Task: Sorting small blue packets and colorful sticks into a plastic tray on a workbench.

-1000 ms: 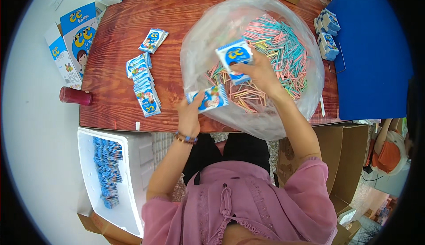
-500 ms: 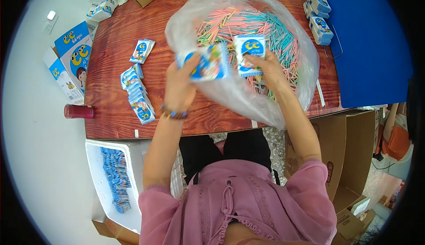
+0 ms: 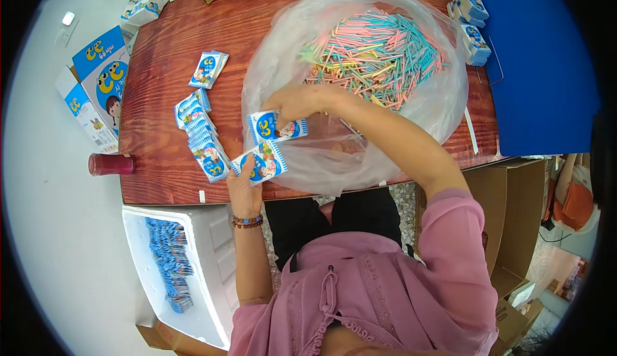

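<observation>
Near the table's front edge, my left hand (image 3: 245,187) is closed on a blue and white packet (image 3: 265,166), its thumb lying over the printed front. Just beyond it, my right hand (image 3: 297,103) reaches across to the left and grips a second blue and white packet (image 3: 292,129). The two packets nearly meet, the right one slightly farther away. Beneath the right forearm spreads a large clear plastic bag (image 3: 267,67) full of thin pink, teal and yellow sticks (image 3: 379,54). Left of my hands lies an overlapping row of similar packets (image 3: 202,139), with a few more packets (image 3: 207,68) beyond.
A white foam box (image 3: 209,247) with several upright blue packets stands below the table's left edge. A red jar (image 3: 112,164) and a printed carton (image 3: 103,76) are at the far left. Stacked packets (image 3: 474,44) sit beside a blue panel (image 3: 546,67) at right.
My left hand has drawn back toward the table's front edge with its packet. My right hand has swung left from over the sticks, carrying its packet close to the left one.
</observation>
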Demonstrator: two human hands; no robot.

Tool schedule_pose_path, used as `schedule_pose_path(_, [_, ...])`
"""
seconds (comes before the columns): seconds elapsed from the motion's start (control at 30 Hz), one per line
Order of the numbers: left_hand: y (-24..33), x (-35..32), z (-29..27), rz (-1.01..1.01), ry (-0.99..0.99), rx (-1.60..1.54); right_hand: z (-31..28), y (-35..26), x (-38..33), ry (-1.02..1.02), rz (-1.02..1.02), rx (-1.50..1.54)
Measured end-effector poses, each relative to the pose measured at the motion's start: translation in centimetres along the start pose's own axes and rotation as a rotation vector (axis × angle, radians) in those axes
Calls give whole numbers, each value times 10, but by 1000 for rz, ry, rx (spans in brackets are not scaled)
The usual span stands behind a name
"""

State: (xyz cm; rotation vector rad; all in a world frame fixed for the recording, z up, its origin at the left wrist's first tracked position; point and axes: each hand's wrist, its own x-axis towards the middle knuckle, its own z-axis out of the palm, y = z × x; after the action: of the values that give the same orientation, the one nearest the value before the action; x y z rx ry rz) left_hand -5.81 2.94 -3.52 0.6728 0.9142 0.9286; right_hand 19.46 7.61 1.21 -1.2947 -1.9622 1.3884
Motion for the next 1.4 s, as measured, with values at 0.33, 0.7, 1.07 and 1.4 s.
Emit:
schedule_pose_path(0.33, [7,-37,12,245,83,319,44,-15,10,232,118,-861])
schedule_pose_path(0.7, [16,-19,38,57,-237,417,51,-35,-223,626,565,-780])
schedule_pose_path(1.07, [-17,-13,28,-86,-269,388,138,38,-311,1275,628,-378])
schedule_pose_path(1.4, [-14,-36,64,-85,-330,178,100,-14,-299,1037,614,-429])
